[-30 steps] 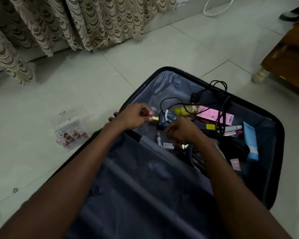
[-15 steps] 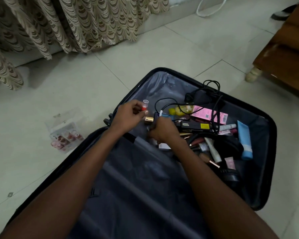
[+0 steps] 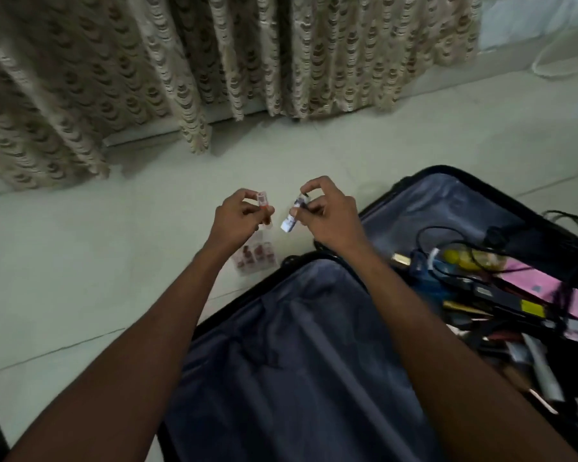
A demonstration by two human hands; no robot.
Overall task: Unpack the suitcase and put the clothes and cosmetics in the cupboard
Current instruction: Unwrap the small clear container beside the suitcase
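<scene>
Pinching a small clear tube with a reddish lower part [image 3: 264,208], the left hand [image 3: 239,220] holds it nearly upright above the floor [image 3: 80,261], fingers and thumb curled round its lower half. Just beside it, the right hand [image 3: 327,215] grips a small white tube with dark print [image 3: 292,216]; its long axis slants, dark upper end toward the curtain and white lower end down toward the left. The two tubes are close but apart, both held over the pale tiles just left of the suitcase [image 3: 314,361].

Below the left hand a clear plastic box [image 3: 254,258] lies flat on the floor, holding what look like several small reddish-brown items in rows; their exact kind is too blurred to tell.

The suitcase lies open, a black hard rim around soft grey-blue fabric lining. Its near half is covered by a wrinkled lining panel. Its far half, at the right, is crowded with cosmetics and cables: a flat pink carton [image 3: 544,288], a yellow rounded item [image 3: 457,258], a long black device with a yellow label [image 3: 528,306], looping black cords [image 3: 447,235], and several slim tubes and pencils heaped toward the right edge.

Beyond the hands hangs a beige curtain with a scalloped brown pattern [image 3: 214,61], its hem reaching the floor. A white cable [image 3: 554,66] loops on the tiles at the upper right.
</scene>
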